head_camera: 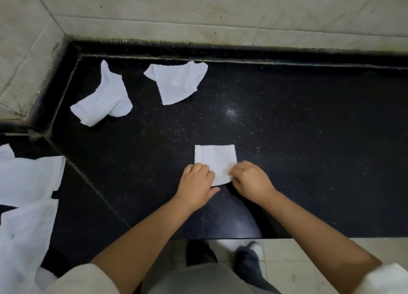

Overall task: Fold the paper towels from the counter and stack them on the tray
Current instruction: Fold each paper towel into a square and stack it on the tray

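Note:
A folded white paper towel [215, 160] lies flat on the black counter [298, 139], near its front edge. My left hand [196, 183] grips the towel's near left corner with curled fingers. My right hand [250, 180] pinches its near right corner. Two loose, crumpled towels lie further back: one [103, 99] at the far left, one [176, 81] at the far middle. No tray is in view.
Several more white towels [26, 183] are spread over the counter's left section. A tiled wall [220, 11] runs along the back and the left. The counter's front edge [331, 237] is just below my forearms, with tiled floor and my feet beneath.

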`<move>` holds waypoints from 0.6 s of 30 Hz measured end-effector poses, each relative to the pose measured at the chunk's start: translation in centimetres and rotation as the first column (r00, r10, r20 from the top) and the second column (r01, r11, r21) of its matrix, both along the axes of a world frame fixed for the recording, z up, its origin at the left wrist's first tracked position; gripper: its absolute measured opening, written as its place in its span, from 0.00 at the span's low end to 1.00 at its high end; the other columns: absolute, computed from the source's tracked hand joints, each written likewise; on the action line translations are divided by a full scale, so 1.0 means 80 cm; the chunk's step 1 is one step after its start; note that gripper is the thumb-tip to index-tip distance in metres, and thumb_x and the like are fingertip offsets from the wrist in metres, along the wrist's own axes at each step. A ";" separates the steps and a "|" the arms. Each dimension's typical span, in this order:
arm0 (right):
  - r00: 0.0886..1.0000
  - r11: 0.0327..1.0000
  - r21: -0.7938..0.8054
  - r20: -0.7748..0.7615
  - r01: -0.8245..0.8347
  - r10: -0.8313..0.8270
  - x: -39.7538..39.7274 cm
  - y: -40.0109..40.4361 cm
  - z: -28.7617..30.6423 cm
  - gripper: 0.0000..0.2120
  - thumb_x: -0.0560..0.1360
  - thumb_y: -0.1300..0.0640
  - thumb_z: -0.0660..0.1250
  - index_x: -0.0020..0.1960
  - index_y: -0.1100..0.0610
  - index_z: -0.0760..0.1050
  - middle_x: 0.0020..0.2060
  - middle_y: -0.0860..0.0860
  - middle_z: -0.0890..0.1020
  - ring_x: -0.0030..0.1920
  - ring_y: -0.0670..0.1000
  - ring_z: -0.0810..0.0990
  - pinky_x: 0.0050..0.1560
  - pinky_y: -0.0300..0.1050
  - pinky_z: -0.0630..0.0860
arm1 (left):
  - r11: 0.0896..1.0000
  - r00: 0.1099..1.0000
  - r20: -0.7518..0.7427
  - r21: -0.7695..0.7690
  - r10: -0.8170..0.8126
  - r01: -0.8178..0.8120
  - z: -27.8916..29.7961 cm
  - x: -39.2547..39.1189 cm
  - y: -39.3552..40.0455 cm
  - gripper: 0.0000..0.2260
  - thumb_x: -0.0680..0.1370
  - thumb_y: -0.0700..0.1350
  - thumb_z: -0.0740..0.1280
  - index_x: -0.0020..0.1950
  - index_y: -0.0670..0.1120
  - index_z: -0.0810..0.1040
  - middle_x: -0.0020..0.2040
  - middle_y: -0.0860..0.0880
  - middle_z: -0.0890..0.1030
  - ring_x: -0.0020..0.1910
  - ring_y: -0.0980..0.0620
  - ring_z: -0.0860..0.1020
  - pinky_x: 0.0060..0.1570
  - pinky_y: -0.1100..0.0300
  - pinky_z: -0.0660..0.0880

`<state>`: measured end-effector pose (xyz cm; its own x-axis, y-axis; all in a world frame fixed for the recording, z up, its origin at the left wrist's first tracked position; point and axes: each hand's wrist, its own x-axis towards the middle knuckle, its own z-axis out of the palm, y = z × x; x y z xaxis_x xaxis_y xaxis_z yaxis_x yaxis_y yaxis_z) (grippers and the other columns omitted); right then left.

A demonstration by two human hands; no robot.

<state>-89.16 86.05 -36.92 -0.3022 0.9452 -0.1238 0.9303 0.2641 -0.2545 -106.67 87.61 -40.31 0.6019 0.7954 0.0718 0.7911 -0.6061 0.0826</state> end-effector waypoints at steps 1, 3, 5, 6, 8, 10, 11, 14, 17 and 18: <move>0.998 1.000 -0.003 -0.052 0.019 -0.019 0.002 -0.001 0.007 0.11 0.64 0.62 0.58 0.30 0.60 0.78 0.27 0.53 0.80 0.28 0.55 0.77 0.25 0.43 0.77 | 0.998 1.000 -0.003 0.057 -0.017 0.017 -0.003 0.003 0.001 0.12 0.60 0.51 0.77 0.33 0.47 0.78 0.33 0.51 0.78 0.36 0.50 0.77 0.40 0.59 0.71; 0.987 0.996 0.002 -0.137 0.084 -0.083 0.012 -0.009 0.020 0.07 0.65 0.65 0.63 0.35 0.62 0.80 0.31 0.54 0.82 0.35 0.56 0.77 0.31 0.46 0.78 | 0.983 0.997 0.010 0.167 -0.078 0.075 -0.003 0.011 0.000 0.03 0.64 0.41 0.68 0.32 0.46 0.75 0.32 0.49 0.77 0.38 0.49 0.71 0.40 0.59 0.64; 0.975 0.986 -0.011 -0.152 0.163 -0.163 0.036 -0.016 0.034 0.08 0.70 0.65 0.62 0.43 0.63 0.81 0.39 0.55 0.83 0.43 0.55 0.74 0.42 0.50 0.77 | 0.966 0.991 0.043 0.232 -0.125 0.111 0.005 0.026 -0.001 0.06 0.67 0.38 0.58 0.33 0.45 0.73 0.32 0.49 0.76 0.37 0.49 0.68 0.39 0.59 0.61; 0.964 0.979 -0.032 -0.166 0.203 -0.206 0.055 -0.022 0.044 0.10 0.71 0.64 0.61 0.46 0.63 0.80 0.43 0.56 0.83 0.45 0.55 0.73 0.46 0.50 0.76 | 0.961 0.987 0.063 0.246 -0.146 0.126 0.015 0.041 0.000 0.07 0.67 0.37 0.56 0.34 0.45 0.72 0.32 0.48 0.75 0.35 0.49 0.70 0.38 0.59 0.60; 0.933 0.957 -0.069 -0.214 0.282 -0.291 0.104 -0.041 0.063 0.11 0.72 0.64 0.61 0.49 0.62 0.80 0.46 0.57 0.82 0.48 0.57 0.76 0.51 0.49 0.75 | 0.939 0.966 0.108 0.281 -0.237 0.199 0.037 0.081 0.000 0.06 0.68 0.35 0.59 0.36 0.44 0.73 0.32 0.47 0.75 0.31 0.48 0.72 0.36 0.59 0.63; 0.887 0.928 -0.080 -0.274 0.363 -0.371 0.154 -0.066 0.078 0.11 0.72 0.66 0.61 0.51 0.61 0.79 0.48 0.58 0.81 0.50 0.57 0.78 0.51 0.47 0.74 | 0.909 0.931 0.128 0.294 -0.343 0.295 0.056 0.129 0.000 0.03 0.69 0.38 0.63 0.40 0.44 0.73 0.33 0.48 0.76 0.31 0.48 0.73 0.31 0.59 0.68; 0.860 0.911 -0.080 -0.305 0.405 -0.409 0.183 -0.083 0.087 0.11 0.72 0.67 0.60 0.51 0.61 0.79 0.48 0.58 0.80 0.50 0.56 0.78 0.50 0.43 0.73 | 0.895 0.913 0.129 0.290 -0.387 0.338 0.065 0.161 -0.004 0.03 0.69 0.39 0.64 0.41 0.45 0.72 0.33 0.49 0.77 0.31 0.49 0.74 0.28 0.59 0.70; 0.782 0.848 -0.080 -0.349 0.525 -0.517 0.276 -0.151 0.110 0.12 0.72 0.68 0.60 0.53 0.61 0.77 0.47 0.56 0.78 0.49 0.53 0.77 0.41 0.29 0.66 | 0.854 0.867 0.097 0.257 -0.489 0.453 0.098 0.279 -0.032 0.12 0.62 0.39 0.75 0.39 0.45 0.74 0.32 0.50 0.76 0.29 0.50 0.74 0.24 0.62 0.70; 0.725 0.775 -0.048 -0.321 0.630 -0.609 0.369 -0.225 0.132 0.18 0.70 0.65 0.66 0.60 0.60 0.73 0.51 0.55 0.76 0.54 0.54 0.75 0.47 0.31 0.66 | 0.775 0.803 0.024 0.281 -0.595 0.566 0.135 0.401 -0.086 0.18 0.55 0.39 0.80 0.37 0.46 0.74 0.30 0.49 0.75 0.28 0.50 0.73 0.22 0.63 0.68; 0.716 0.748 -0.008 -0.283 0.664 -0.639 0.403 -0.251 0.138 0.19 0.70 0.63 0.68 0.60 0.59 0.73 0.53 0.55 0.76 0.55 0.54 0.75 0.51 0.36 0.67 | 0.749 0.785 0.007 0.303 -0.620 0.589 0.149 0.441 -0.110 0.17 0.55 0.40 0.80 0.36 0.46 0.75 0.30 0.50 0.74 0.27 0.50 0.73 0.22 0.63 0.66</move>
